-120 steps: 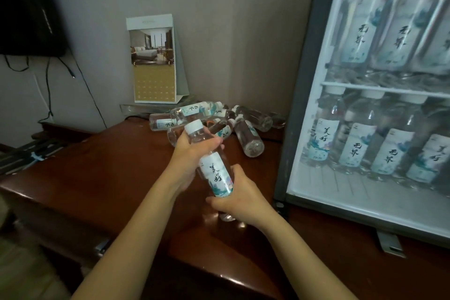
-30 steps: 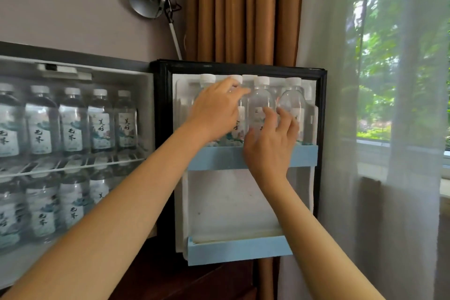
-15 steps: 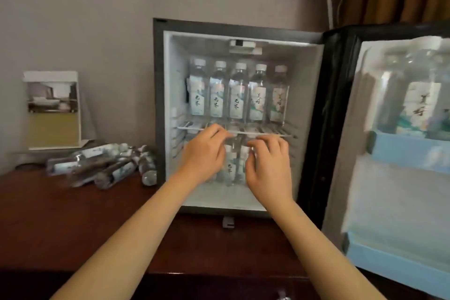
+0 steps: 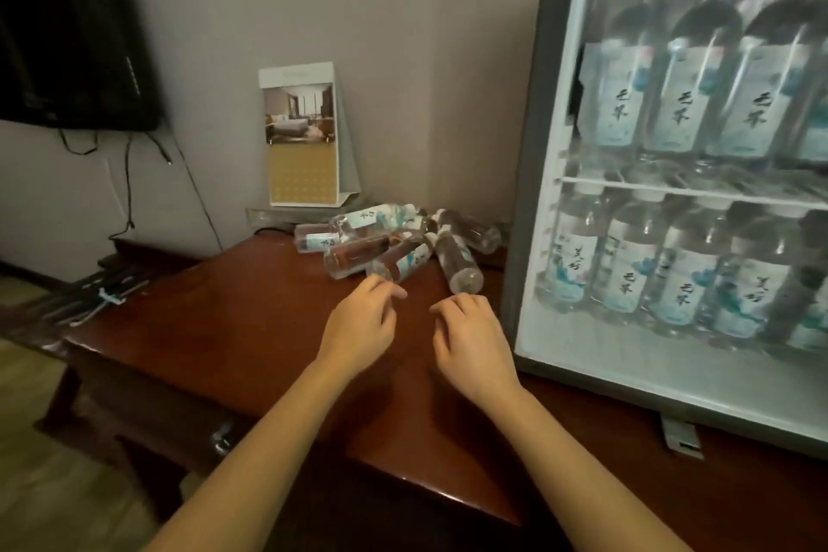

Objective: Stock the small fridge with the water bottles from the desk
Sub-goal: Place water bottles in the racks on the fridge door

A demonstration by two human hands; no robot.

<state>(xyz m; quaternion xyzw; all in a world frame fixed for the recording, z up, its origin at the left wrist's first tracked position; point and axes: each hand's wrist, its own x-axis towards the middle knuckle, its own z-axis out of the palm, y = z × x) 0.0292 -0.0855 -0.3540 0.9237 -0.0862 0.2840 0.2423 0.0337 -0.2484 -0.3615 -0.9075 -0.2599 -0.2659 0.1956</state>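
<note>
A heap of water bottles lies sideways at the back of a dark wooden desk, beside the open small fridge, whose two shelves hold rows of upright bottles. The left hand and right hand hover near the heap, fingers loosely curled, holding nothing.
</note>
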